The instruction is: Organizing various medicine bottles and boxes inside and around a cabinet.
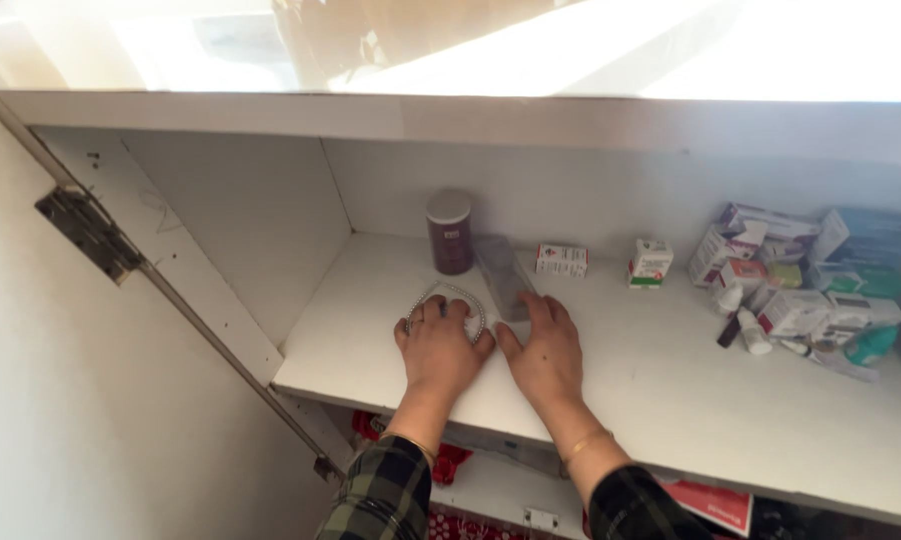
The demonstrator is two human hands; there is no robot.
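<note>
Both hands lie open and flat near the shelf's (670, 400) front edge, the left hand (438, 345) covering a beaded ring (448, 292), the right hand (544, 350) just beside it, fingertips touching a clear box (502, 275) below a dark jar (450, 232).

A dark maroon cylindrical jar with a pale grey lid (450, 232) stands at the back of the white shelf (660, 390), with a flat clear-wrapped grey packet (502, 276) lying just beside it. Further right sit a small white-and-red carton (561, 260) and an upright white-and-green carton (650, 263), apart from each other. At the far right lies a heap of white, red, green and blue medicine boxes (805, 275) with small white dropper bottles (752, 330) among them.
</note>
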